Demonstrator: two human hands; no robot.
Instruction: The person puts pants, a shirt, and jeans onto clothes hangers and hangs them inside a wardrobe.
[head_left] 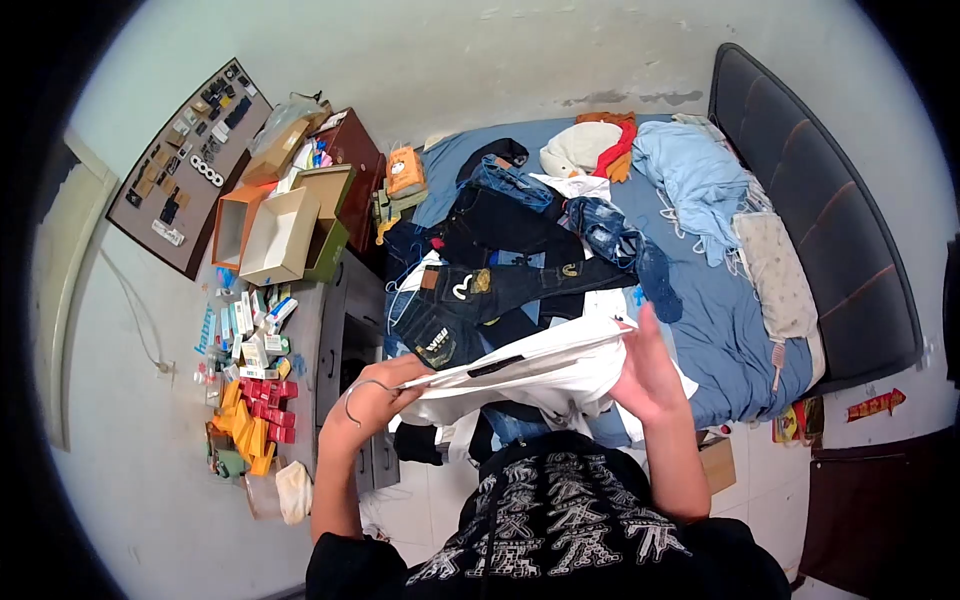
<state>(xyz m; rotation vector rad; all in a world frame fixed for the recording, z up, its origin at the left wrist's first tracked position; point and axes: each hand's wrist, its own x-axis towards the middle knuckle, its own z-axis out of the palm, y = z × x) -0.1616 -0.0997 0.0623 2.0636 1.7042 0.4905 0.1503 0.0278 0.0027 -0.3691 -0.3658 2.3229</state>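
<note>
Shirt (540,545): black with a pale print, worn by the person and nearest to the head camera.
Left hand (372,402): fingers curled, pinching one end of the white cloth by its edge.
Hook (349,400): thin and curved, it stands out beside the left hand; how it joins whatever lies under the cloth, I can't tell.
Right hand (655,372): palm turned up to the other end, one digit raised and the rest partly behind the fabric, so whether they pinch or merely prop it I can't say.
White garment (545,385): stretched between both hands, above the near edge of the bed, a dark strip (497,366) along its upper side.
Handling: I'd judge it best to draw the edge out evenly, with light tension, and guide the fabric clear of the hook so nothing snags or stretches.
Dark jeans (525,286): spread just beyond the garment, among other heaped clothes.
Bed (715,350): blue sheet, with light blue cloth (690,170) farther back.
Headboard (820,200): dark and padded, upright at the right.
Wall (480,50): pale, marked in places, behind everything.
</note>
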